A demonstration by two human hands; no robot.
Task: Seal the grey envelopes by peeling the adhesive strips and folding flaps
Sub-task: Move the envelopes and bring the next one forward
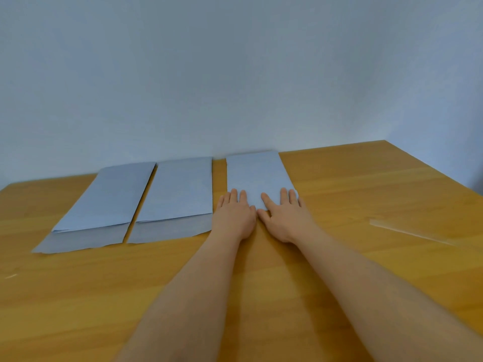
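Both hands lie flat, palms down, with the fingers stretched out and nothing clenched inside them. The left hand (235, 212) and the right hand (283, 216) press on the near end of the right grey envelope (257, 173). The two thumbs almost touch each other at the near edge of this envelope, and the fingers point toward 12 o'clock. The flap of this envelope looks already folded down, because no flap sticks out under the hands, but the hands cover this part and I cannot tell it for sure.

From the hands, at about 9 o'clock, lies the middle grey envelope (180, 192), just beside the left hand. Its flap (170, 229) is open and lies flat on the table, toward the person. Farther at 9 o'clock lies the left grey envelope (109, 199), just beside the middle one, and its flap (81, 240) is open in the same way.

All three envelopes lie on a wooden table (261, 270), with their far ends near the pale wall (235, 74). At about 3 o'clock from the right hand, well apart from it, a thin clear strip (407, 231) lies on the table. A small pale scrap (10, 276) lies near the left edge of the view, at 8 o'clock.
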